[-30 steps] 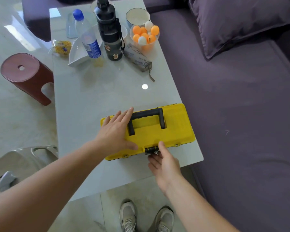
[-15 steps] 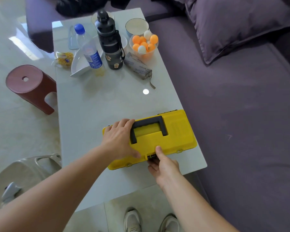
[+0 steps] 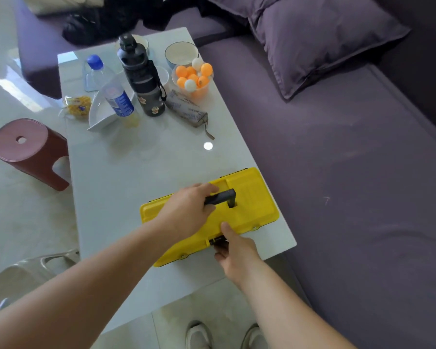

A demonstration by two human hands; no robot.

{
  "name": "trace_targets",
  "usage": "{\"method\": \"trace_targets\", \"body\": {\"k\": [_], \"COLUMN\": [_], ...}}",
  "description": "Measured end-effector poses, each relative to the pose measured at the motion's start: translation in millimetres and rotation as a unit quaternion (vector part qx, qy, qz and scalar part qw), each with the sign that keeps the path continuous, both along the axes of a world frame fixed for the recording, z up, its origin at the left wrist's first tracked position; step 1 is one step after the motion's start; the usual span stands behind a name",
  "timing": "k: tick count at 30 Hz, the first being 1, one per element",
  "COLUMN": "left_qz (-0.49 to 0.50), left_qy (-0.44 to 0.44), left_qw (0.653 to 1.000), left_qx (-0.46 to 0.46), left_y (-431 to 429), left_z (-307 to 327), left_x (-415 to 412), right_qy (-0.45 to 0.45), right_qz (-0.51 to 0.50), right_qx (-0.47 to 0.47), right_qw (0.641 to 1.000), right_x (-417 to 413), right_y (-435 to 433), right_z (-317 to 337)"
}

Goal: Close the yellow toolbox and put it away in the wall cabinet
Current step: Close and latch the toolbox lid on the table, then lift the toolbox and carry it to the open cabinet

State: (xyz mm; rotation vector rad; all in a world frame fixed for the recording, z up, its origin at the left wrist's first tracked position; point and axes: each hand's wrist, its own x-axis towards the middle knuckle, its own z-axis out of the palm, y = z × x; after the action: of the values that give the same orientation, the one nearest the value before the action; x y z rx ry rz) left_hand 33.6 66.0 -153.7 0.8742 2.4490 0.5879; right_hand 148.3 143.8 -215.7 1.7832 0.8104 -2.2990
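Note:
The yellow toolbox (image 3: 252,200) lies lid-down shut on the near right corner of the pale table (image 3: 141,167). Its black handle (image 3: 223,197) stands raised from the lid. My left hand (image 3: 189,207) is curled around the handle's left part. My right hand (image 3: 234,250) is at the box's front edge, thumb on the lid and fingers at the black latch (image 3: 217,240). No wall cabinet is in view.
At the table's far end stand a black flask (image 3: 142,79), a water bottle (image 3: 112,89), a bowl of ping-pong balls (image 3: 193,78), a white dish (image 3: 101,112) and a pouch (image 3: 188,109). A purple sofa (image 3: 350,185) runs along the right; a red stool (image 3: 28,152) stands left.
My left hand slid from lying flat on the lid to grasping the handle, which now stands raised. My right hand stayed at the front latch. The view tilted upward.

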Motion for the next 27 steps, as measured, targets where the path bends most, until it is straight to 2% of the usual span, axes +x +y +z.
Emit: {"method": "trace_targets", "body": {"k": [2,4,5,7,9,12,14,20,27], "left_qz": [-0.037,-0.058,-0.059,-0.041,-0.008,-0.006,-0.015,0.024,-0.008], "left_qy": [-0.017,-0.061,-0.089,-0.139,-0.181,-0.239,-0.262,-0.285,-0.236], "left_qw": [0.998,0.99,0.986,0.98,0.977,0.966,0.96,0.956,0.972], "left_qx": [-0.056,-0.11,-0.127,-0.133,-0.117,-0.103,-0.094,-0.06,-0.012], "left_y": [13.6,21.5,23.1,24.0,24.5,27.6,31.3,61.4,120.1], "left_z": [3.9,8.6,11.3,18.3,32.4,72.3,112.6,274.9,457.9], "left_x": [-0.6,-3.6,-5.7,-7.6,-8.5,-12.3,-12.9,11.1,74.6], "right_qy": [-0.009,-0.049,-0.062,-0.052,-0.019,-0.006,-0.009,-0.036,-0.023], "right_qz": [0.025,0.112,0.166,0.251,0.324,0.416,0.446,0.435,0.326], "right_qx": [0.034,0.152,0.237,0.401,0.518,0.612,0.634,0.694,0.759], "right_qw": [0.999,0.981,0.955,0.879,0.791,0.672,0.631,0.573,0.563], "right_x": [3.5,12.3,18.2,32.3,43.3,48.4,47.3,66.5,124.4], "right_y": [5.0,13.9,19.1,29.3,36.0,42.9,47.4,65.3,100.1], "right_z": [4.5,10.0,14.2,25.4,40.4,68.2,99.1,241.2,397.7]}}
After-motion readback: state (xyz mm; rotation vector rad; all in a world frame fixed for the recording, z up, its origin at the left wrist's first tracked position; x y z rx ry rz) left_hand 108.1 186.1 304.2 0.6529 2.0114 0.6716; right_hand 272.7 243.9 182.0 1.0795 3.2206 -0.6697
